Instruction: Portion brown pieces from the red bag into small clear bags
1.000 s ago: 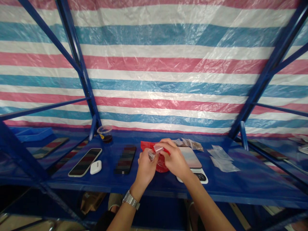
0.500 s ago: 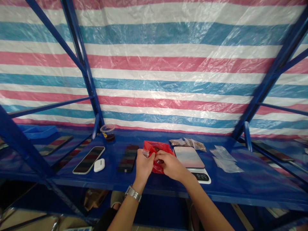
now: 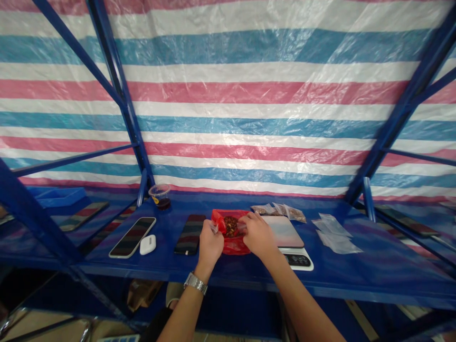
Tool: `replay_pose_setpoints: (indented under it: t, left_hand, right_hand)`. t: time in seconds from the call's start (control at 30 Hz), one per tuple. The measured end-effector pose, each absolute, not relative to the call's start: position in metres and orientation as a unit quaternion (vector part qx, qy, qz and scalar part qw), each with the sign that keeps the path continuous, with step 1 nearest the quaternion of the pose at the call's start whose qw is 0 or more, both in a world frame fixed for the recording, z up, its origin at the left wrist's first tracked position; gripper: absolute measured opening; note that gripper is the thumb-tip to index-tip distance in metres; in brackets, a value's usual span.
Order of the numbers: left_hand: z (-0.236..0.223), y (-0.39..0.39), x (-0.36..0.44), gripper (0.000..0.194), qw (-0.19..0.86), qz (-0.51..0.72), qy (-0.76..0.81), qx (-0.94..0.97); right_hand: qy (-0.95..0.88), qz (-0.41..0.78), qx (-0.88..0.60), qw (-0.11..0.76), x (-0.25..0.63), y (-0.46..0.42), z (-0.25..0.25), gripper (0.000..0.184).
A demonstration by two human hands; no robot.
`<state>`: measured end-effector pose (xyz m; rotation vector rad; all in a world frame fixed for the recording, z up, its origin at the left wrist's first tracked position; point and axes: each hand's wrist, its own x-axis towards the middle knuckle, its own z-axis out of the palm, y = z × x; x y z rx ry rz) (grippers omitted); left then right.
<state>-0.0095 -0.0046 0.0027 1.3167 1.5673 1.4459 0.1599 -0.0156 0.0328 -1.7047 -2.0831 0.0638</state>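
A red plastic bag (image 3: pixel 237 246) stands open on the blue shelf, with small brown pieces (image 3: pixel 231 227), perhaps beans or nuts, inside. My left hand (image 3: pixel 211 243) is closed at its left edge, and a bit of clear plastic bag (image 3: pixel 214 227) sticks up from the fingers. At the right side of the red bag my right hand (image 3: pixel 259 233) is closed in a pinch on its rim. Something see-through shows below those fingertips, too small to name. Beside my right hand is a white kitchen scale (image 3: pixel 288 233), partly covered by the hand.
Filled clear packets (image 3: pixel 294 213) lie behind the scale, flat clear bags (image 3: pixel 338 236) to its right. Leftward are a dark phone (image 3: pixel 190 232), a white earbud case (image 3: pixel 147 244), a light-edged phone (image 3: pixel 132 237) and a cup of dark liquid (image 3: pixel 162 199). Blue posts (image 3: pixel 133 123) frame the shelf.
My hands have moved apart, the right one going right over the scale's edge. The red bag's mouth is spread wider and its brown contents show.
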Motion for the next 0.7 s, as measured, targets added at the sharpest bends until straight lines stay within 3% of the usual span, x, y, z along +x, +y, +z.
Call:
replay_pose_setpoints:
  t: [0.3,0.43,0.7]
  left_hand:
    - [-0.006,0.01,0.002,0.016,0.377,0.603,0.559,0.427]
    - [-0.011,0.015,0.006,0.016,0.411,0.633,0.532,0.385]
    - [-0.015,0.013,0.01,0.017,0.442,0.656,0.492,0.364]
  right_hand:
    - [-0.761,0.037,-0.596,0.251,0.152,0.014,0.018,0.052]
    - [-0.757,0.11,-0.591,0.257,0.157,0.017,0.018,0.05]
    - [-0.757,0.107,-0.602,0.233,0.162,0.007,0.022,0.047]
